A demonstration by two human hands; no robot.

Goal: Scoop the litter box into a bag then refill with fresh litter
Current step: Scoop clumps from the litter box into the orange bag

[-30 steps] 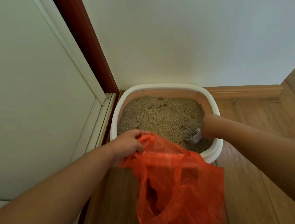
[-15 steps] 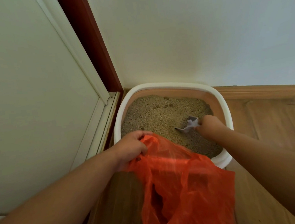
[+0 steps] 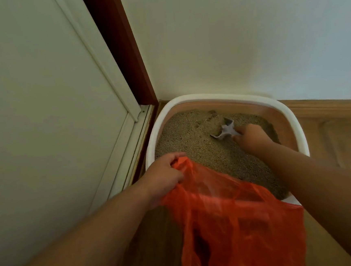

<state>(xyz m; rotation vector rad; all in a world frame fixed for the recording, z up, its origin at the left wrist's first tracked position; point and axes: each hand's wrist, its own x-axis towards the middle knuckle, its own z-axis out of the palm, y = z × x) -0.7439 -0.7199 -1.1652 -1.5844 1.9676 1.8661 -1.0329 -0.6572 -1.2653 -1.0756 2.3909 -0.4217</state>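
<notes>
1. The litter box (image 3: 292,120), a white-rimmed tray with peach inner walls, sits on the wooden floor (image 3: 328,140) in the corner where the pale wall (image 3: 236,38) meets a dark red door frame (image 3: 120,44).
2. Beige litter (image 3: 194,144) fills the box; its surface is uneven, with small dents near the far wall.
3. The right hand (image 3: 252,137) reaches into the box over the litter, toward its far right part. Its grip is curled round the handle of a small grey scoop (image 3: 225,130), thumb and fingers pinching it.
4. The scoop's blade points left and away from the hand, its lower edge touching or just sunk in the litter; I cannot tell whether it carries anything.
5. The left hand (image 3: 163,174) is at the near left rim of the box. Its grip is pinched on the top edge of an orange plastic bag (image 3: 242,228), fingers folded over the gathered plastic.
6. The bag hangs from that hand and spreads down and to the right, covering the near edge of the box. Its mouth gapes, with a dark opening low in the folds.
7. A white panelled door (image 3: 42,123) fills the left side, its sill just beside the box.
8. A wooden skirting board (image 3: 327,106) runs along the wall to the right of the box.
</notes>
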